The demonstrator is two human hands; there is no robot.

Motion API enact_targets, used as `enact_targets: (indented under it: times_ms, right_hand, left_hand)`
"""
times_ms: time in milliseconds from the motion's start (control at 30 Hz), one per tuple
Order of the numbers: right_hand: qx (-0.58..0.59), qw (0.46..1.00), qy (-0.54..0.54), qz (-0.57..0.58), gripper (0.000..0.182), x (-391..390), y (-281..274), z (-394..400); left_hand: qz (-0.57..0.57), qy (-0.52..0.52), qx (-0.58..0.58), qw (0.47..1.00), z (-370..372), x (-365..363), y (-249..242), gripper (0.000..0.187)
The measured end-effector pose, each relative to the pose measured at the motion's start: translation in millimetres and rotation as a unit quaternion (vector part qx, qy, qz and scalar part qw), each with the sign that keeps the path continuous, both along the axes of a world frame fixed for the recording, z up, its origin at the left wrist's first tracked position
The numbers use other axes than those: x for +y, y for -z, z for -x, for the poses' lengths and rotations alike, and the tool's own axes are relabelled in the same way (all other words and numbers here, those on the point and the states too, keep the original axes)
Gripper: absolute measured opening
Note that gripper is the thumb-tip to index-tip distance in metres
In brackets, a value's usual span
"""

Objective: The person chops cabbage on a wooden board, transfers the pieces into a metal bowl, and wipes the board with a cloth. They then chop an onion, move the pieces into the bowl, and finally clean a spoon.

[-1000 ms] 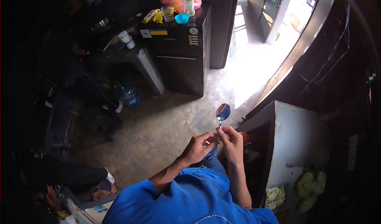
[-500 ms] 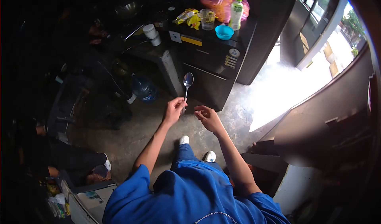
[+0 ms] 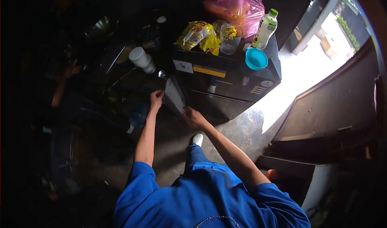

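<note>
A metal spoon (image 3: 162, 74) stands bowl-up in my left hand (image 3: 157, 99), whose fingers are closed on its handle. Its bowl is beside the pale counter edge (image 3: 174, 94), and the lower handle is lost in shadow. My right hand (image 3: 193, 117) is a little lower and to the right, close to the bottom of that edge. Its fingers are loosely bent and somewhat apart, with nothing visible in them. Two stacked white tubs (image 3: 142, 59) are on the dark counter just beyond my left hand.
On the black cabinet (image 3: 225, 84) are a turquoise bowl (image 3: 256, 59), a clear cup (image 3: 230, 42), yellow packets (image 3: 197, 36), a green-capped bottle (image 3: 265, 29) and a pink plastic bag (image 3: 242, 10). A metal bowl (image 3: 101, 27) is back left. A large water bottle (image 3: 139, 115) stands below the counter.
I have come closer to the counter and cabinet. My left hand has carried the spoon left, up to the counter edge. My right hand has followed to the left.
</note>
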State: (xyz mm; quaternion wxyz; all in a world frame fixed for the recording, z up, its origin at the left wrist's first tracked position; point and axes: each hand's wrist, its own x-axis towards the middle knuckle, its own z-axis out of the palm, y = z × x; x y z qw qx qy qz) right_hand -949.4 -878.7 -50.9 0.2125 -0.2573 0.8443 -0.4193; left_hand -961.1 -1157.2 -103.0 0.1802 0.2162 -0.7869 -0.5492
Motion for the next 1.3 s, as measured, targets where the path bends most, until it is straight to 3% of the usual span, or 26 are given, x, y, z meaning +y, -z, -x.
enact_targets:
  times_ms: [67, 133, 200, 267, 333, 400, 533, 600, 667, 733, 767, 800, 867, 967, 1000, 1033, 1067, 1133, 1200, 1233, 1267, 1300]
  right_hand:
    - [-0.04, 0.998, 0.039, 0.025, 0.06, 11, 7, -4]
    - [-0.042, 0.991, 0.124, -0.007, 0.061, 32, 19, -17]
    - [-0.178, 0.97, 0.165, -0.034, 0.058, 64, 37, -27]
    - [-0.275, 0.934, 0.224, 0.03, 0.052, 97, 21, -47]
    - [-0.349, 0.892, 0.281, 0.055, 0.046, 125, 12, -69]
    - [-0.361, 0.861, 0.346, 0.09, 0.045, 144, -1, -91]
    - [-0.363, 0.8, 0.447, 0.17, 0.042, 162, -25, -126]
    - [-0.355, 0.769, 0.481, 0.228, 0.041, 165, -45, -141]
    - [-0.347, 0.747, 0.491, 0.285, 0.041, 168, -54, -157]
    - [-0.346, 0.726, 0.507, 0.311, 0.041, 174, -75, -177]
    - [-0.334, 0.72, 0.508, 0.336, 0.041, 176, -80, -195]
    - [-0.317, 0.714, 0.509, 0.361, 0.042, 182, -85, -212]
    - [-0.284, 0.689, 0.519, 0.418, 0.041, 198, -92, -255]
    - [-0.158, 0.519, 0.587, 0.601, 0.045, 216, -93, -340]
    - [-0.105, 0.477, 0.49, 0.722, 0.047, 228, -56, -372]
    - [-0.088, 0.46, 0.503, 0.726, 0.047, 234, -48, -405]
    - [-0.057, 0.425, 0.525, 0.736, 0.047, 242, -39, -438]
    - [0.005, 0.351, 0.566, 0.746, 0.048, 259, -34, -508]
    - [0.071, 0.279, 0.59, 0.754, 0.049, 270, -30, -565]
    - [0.098, 0.225, 0.568, 0.786, 0.049, 276, -34, -595]
    - [0.122, 0.174, 0.541, 0.814, 0.048, 282, -40, -627]
    - [0.132, 0.166, 0.544, 0.812, 0.048, 287, -35, -656]
  left_hand:
    - [-0.035, 0.007, -0.046, 0.998, 28, -47, 24, 0.022]
    - [0.054, 0.006, -0.022, 0.998, 45, -81, 64, 0.023]
    - [-0.019, 0.026, -0.029, 0.999, 49, -92, 63, 0.024]
    - [0.08, 0.035, 0.017, 0.996, 61, -116, 96, 0.023]
    - [0.172, 0.046, 0.032, 0.984, 61, -115, 84, 0.021]
    - [0.195, 0.059, -0.004, 0.979, 58, -115, 72, 0.02]
    - [0.321, -0.012, 0.009, 0.947, 36, -46, -7, 0.024]
    - [0.267, 0.019, 0.076, 0.96, 27, 18, -33, 0.024]
    - [0.199, 0.127, 0.091, 0.968, 2, 108, -69, 0.021]
    - [0.137, 0.242, 0.176, 0.944, -29, 205, -95, 0.019]
    - [0.097, 0.34, 0.143, 0.925, -55, 246, -117, 0.019]
    - [0.056, 0.435, 0.108, 0.892, -79, 284, -140, 0.02]
    - [-0.025, 0.6, 0.157, 0.784, -132, 347, -156, 0.021]
    - [-0.058, 0.748, 0.248, 0.612, -224, 428, -170, 0.028]
    - [-0.073, 0.778, 0.281, 0.556, -259, 450, -170, 0.031]
    - [-0.101, 0.82, 0.277, 0.49, -296, 471, -158, 0.038]
    - [-0.107, 0.835, 0.268, 0.467, -326, 491, -145, 0.038]
    - [-0.088, 0.907, 0.284, 0.298, -389, 537, -134, 0.052]
    - [0.005, 0.93, 0.262, 0.257, -449, 569, -125, 0.062]
    - [0.079, 0.928, 0.287, 0.225, -475, 584, -123, 0.058]
    - [0.075, 0.931, 0.29, 0.209, -500, 599, -121, 0.058]
    - [0.107, 0.937, 0.264, 0.205, -524, 610, -118, 0.055]
